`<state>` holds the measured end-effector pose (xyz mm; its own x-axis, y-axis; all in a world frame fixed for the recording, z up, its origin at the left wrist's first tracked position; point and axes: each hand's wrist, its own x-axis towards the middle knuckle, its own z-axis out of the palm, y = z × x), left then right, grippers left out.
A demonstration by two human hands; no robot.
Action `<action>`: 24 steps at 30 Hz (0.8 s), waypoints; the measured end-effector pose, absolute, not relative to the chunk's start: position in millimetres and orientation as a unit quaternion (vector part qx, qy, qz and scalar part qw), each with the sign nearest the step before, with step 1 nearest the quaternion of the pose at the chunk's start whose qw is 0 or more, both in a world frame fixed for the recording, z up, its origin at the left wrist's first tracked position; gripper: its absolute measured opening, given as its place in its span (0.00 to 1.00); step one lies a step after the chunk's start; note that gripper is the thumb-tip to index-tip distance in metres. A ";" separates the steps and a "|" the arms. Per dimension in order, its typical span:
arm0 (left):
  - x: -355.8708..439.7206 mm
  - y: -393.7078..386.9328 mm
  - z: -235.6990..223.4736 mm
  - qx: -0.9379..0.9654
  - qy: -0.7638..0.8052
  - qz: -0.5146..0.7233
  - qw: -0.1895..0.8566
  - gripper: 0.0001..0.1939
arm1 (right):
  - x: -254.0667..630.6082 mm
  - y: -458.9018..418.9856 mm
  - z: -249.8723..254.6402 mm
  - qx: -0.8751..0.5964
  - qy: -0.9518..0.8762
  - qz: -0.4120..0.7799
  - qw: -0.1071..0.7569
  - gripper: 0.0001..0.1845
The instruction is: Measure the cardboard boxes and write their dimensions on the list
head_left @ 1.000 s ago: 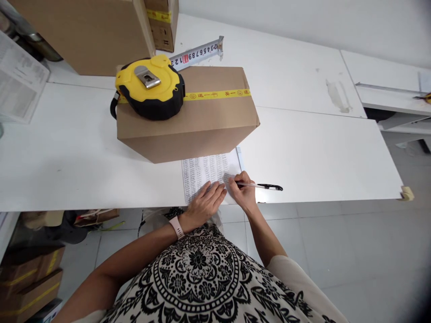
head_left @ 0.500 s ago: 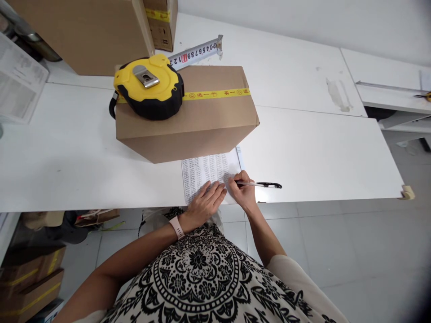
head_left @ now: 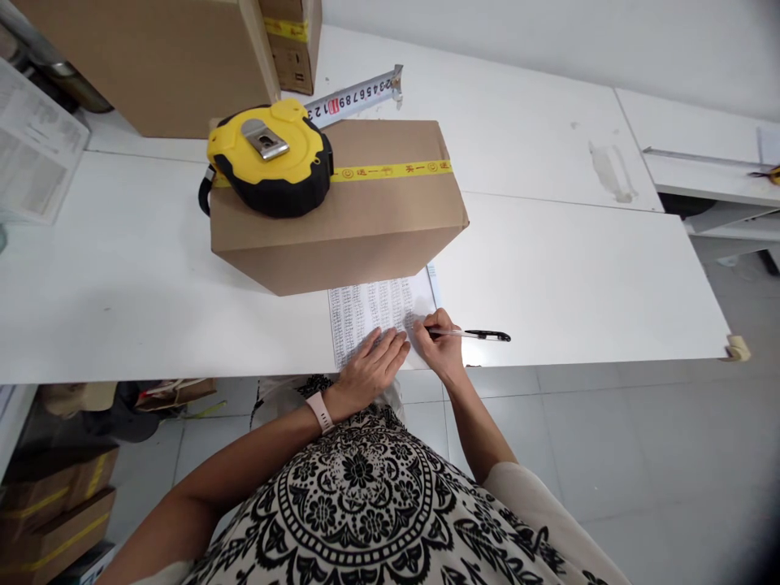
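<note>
— What's the right hand [head_left: 439, 348] doing?
— Gripping the pen [head_left: 469, 333] over the right part of the paper [head_left: 381, 309], nearer than the carton [head_left: 366, 231]. The left hand [head_left: 369, 372] is lying flat there.
— Any risk?
— Its sliding could be smudging the paper.

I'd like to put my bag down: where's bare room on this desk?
The desk's front is bare from the pen to its right end, and left of the box beneath the tape measure. Crowded: the sheet under the left hand and right hand.
</note>
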<state>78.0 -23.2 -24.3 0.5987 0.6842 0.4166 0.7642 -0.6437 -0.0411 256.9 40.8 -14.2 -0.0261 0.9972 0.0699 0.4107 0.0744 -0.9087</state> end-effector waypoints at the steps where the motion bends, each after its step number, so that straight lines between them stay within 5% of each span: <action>1: 78.0 -23.0 -24.1 -0.887 -0.407 -0.187 0.110 0.19 | 257.0 40.8 -14.5 -0.572 -0.614 0.370 0.398 0.16; 24: 78.6 -22.7 -24.3 -0.886 -0.409 -0.192 0.105 0.18 | 257.6 41.5 -14.5 -0.588 -0.605 0.350 0.408 0.17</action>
